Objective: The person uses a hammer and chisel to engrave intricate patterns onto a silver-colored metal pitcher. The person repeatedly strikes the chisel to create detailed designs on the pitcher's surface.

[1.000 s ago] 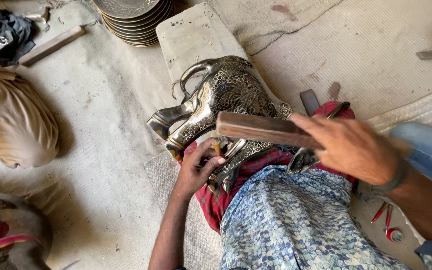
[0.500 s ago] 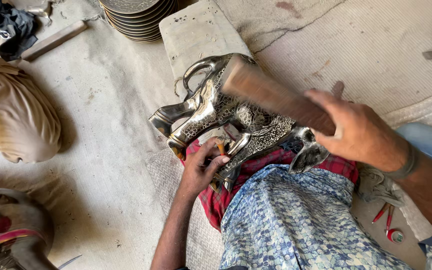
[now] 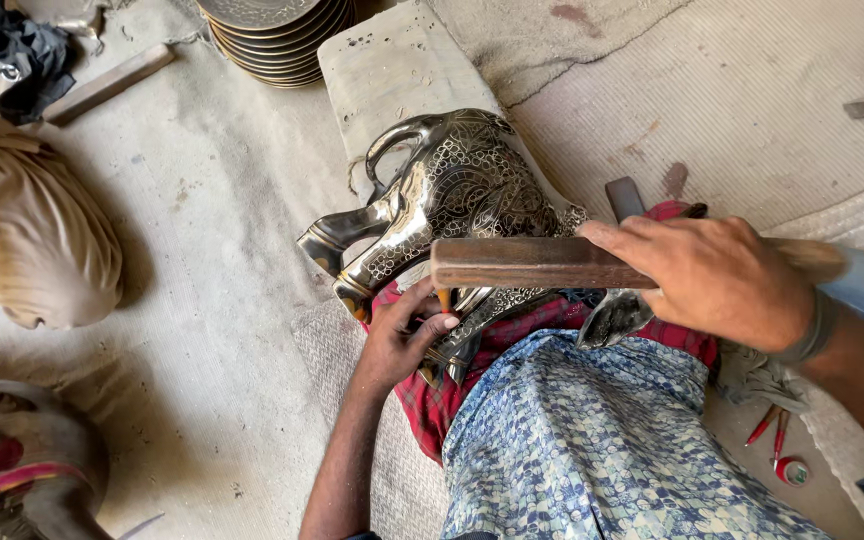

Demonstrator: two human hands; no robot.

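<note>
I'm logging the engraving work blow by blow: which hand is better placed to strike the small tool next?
The right hand: it holds the wooden block just above the small tool, which the left hand pins against the engraved metal elephant.

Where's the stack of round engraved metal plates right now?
In the head view, the stack of round engraved metal plates sits on the floor at the top edge, left of centre, beside the pale flat slab and beyond the ornate silver jug.
</note>
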